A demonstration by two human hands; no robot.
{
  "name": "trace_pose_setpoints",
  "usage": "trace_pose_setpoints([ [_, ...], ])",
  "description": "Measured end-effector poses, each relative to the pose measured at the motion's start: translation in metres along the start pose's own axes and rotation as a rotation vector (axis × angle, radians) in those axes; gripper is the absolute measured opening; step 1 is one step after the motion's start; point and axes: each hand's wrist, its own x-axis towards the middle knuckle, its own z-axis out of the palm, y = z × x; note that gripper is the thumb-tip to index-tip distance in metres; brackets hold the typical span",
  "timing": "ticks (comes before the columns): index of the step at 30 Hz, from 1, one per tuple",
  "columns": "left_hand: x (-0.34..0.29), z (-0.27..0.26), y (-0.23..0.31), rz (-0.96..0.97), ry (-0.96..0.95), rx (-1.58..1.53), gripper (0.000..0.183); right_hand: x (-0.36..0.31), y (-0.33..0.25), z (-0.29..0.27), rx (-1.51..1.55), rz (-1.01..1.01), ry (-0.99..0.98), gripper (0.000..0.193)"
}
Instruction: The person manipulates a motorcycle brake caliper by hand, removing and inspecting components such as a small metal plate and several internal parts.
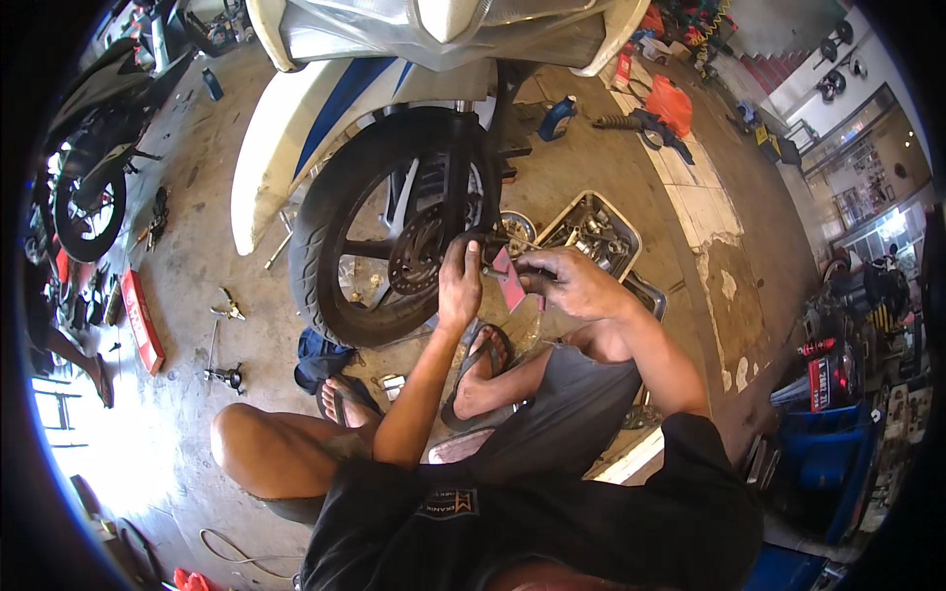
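Left hand pinches a small rod, right hand a red sheet, maybe sandpaper, near the tray's left corner; rubbing seems underway, needing a firm hold next.

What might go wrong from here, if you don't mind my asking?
The flat pinkish-red sheet at the right hand might slip and drop toward the foot in a black open-toed sandal.
The left hand, seemingly close to the perforated metal brake disc, could scrape its edge.
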Motion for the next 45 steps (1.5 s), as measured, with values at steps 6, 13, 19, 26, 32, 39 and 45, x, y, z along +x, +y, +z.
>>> trace_pose_setpoints([
  [6, 0.009, -0.041, 0.068, 0.509, -0.194, -0.284, 0.069, 0.037, -0.033, -0.018, -0.131, -0.186, -0.078, 0.019],
  [13, -0.031, -0.076, 0.079, 0.381, -0.096, -0.914, 0.065, 0.041, -0.051, -0.033, -0.165, -0.143, 0.350, 0.027],
  [19, -0.001, -0.076, 0.084, 0.412, 0.051, -0.348, 0.074, 0.034, -0.063, -0.011, -0.130, -0.231, 0.186, 0.030],
  [26, -0.029, -0.077, 0.069, 0.065, -0.304, -0.396, 0.082, 0.028, -0.058, -0.019, -0.133, -0.218, 0.370, 0.032],
  [32, -0.027, -0.074, 0.083, 0.480, 0.008, -0.498, 0.057, 0.032, -0.058, -0.013, -0.140, -0.358, 0.360, 0.029],
  [39, -0.012, -0.061, 0.103, 0.219, -0.146, -0.280, 0.067, 0.030, -0.048, -0.001, -0.207, -0.390, 0.351, 0.034],
  [45, -0.014, -0.069, 0.097, 0.187, -0.137, -0.066, 0.042, 0.031, -0.052, 0.002, 0.040, -0.241, 0.365, 0.042],
])
